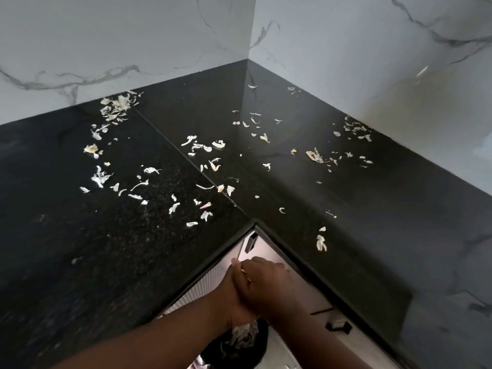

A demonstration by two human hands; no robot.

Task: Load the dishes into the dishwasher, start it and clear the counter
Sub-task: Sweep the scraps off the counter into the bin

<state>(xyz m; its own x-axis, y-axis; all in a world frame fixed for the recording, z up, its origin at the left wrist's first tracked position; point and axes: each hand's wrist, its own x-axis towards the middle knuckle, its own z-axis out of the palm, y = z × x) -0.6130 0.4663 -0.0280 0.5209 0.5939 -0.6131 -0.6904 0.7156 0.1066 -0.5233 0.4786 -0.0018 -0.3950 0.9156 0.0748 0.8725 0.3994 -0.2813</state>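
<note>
While both hands [253, 286] press together below counter [133, 249] corner, fingers extended, holding nothing visible

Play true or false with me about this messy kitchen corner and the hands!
1. The countertop is black. True.
2. Pale peel scraps lie scattered over the countertop. True.
3. The hands are up on the countertop sweeping scraps. False: the left hand and right hand are together below the counter's edge, in front of the cabinet doors.
4. The walls are plain red brick. False: they are white with grey marble veins.
5. A stack of plates stands in the corner. False: only scraps lie there.
6. A dark bin sits beneath the hands. True.
</note>
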